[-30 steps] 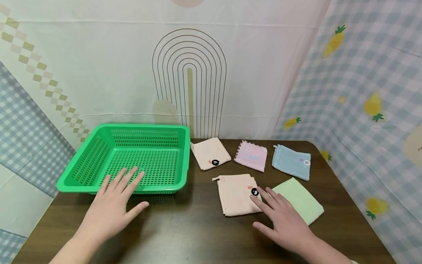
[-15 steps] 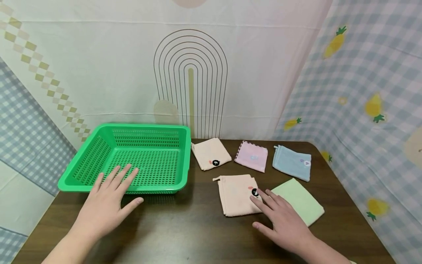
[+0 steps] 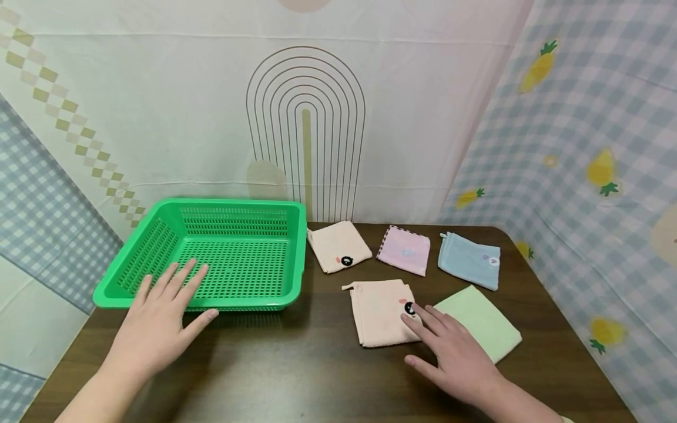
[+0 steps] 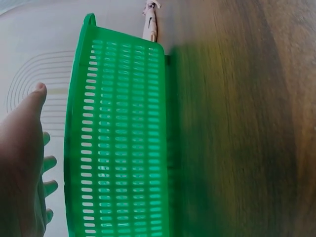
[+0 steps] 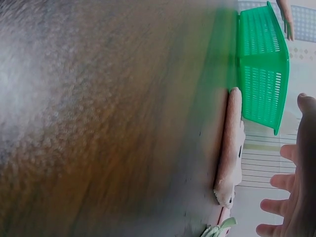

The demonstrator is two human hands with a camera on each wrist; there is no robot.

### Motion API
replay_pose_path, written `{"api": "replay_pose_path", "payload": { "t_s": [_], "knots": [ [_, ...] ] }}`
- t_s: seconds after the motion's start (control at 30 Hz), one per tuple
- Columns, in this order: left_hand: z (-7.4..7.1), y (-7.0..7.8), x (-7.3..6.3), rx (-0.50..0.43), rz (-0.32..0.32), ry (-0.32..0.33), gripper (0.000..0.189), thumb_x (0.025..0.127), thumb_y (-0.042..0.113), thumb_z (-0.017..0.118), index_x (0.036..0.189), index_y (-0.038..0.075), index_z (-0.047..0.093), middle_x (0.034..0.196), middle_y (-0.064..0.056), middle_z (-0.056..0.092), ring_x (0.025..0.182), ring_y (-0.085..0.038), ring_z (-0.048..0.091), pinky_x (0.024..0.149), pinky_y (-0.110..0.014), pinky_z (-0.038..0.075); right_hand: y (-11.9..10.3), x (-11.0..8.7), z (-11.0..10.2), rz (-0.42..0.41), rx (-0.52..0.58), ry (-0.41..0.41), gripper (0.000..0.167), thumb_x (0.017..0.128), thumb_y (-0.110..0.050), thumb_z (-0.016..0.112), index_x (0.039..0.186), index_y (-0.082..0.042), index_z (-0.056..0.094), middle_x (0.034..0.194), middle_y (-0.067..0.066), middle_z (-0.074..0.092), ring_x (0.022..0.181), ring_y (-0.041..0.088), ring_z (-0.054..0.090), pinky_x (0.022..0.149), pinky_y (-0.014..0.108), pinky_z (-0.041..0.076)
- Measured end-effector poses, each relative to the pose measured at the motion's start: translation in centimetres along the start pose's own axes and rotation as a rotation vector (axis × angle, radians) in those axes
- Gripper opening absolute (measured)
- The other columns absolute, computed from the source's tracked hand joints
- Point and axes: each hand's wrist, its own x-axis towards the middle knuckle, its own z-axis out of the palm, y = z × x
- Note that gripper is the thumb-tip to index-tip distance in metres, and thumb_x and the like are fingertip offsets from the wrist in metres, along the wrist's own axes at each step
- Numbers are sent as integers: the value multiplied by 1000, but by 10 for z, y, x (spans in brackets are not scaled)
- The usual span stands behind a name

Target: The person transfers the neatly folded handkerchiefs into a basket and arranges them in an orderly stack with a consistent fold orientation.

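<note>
My left hand (image 3: 158, 320) hovers palm down with straight, spread fingers over the front rim of a green plastic basket (image 3: 296, 276). Nothing is in its grasp; the left wrist view shows it above the basket's slotted side (image 4: 123, 138). My right hand (image 3: 449, 349), fingers also extended, hangs over the right edge of a folded cream towel (image 3: 378, 317) and the near side of a folded light green towel (image 3: 483, 323). In the right wrist view a gap separates the right hand (image 5: 296, 192) from the cream towel (image 5: 229, 153). It holds nothing.
Behind lie another folded cream towel (image 3: 338, 244), a lilac towel (image 3: 404, 249) and a light blue towel (image 3: 468, 258), side by side. The dark wooden table (image 3: 285, 370) ends against a white patterned curtain (image 3: 211, 117). A checked curtain (image 3: 592, 176) hangs at the right.
My left hand has shifted to the left along the basket's front rim, its fingers still spread. The right hand, the basket and the towels stay where they were.
</note>
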Motion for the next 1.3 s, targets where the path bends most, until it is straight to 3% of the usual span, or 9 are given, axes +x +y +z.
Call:
{"api": "replay_pose_path", "payload": {
  "t_s": [0.67,1.3],
  "knots": [
    [-3,-26,-3,-7,-45,-3,84,96,54,57,161,24,14,165,-11,18,151,-38,10,118,-59,-11,-1,4,0,25,13,-38,68,93,-55,62,151,-25,44,154,6,43,138,35,42,107,55,38],
    [-4,-37,0,-1,-64,-18,83,97,54,54,161,23,12,164,-14,16,149,-43,10,116,-64,-10,-1,5,4,47,25,-52,66,94,-54,60,151,-25,44,153,7,44,137,35,44,105,57,40]
  ]
}}
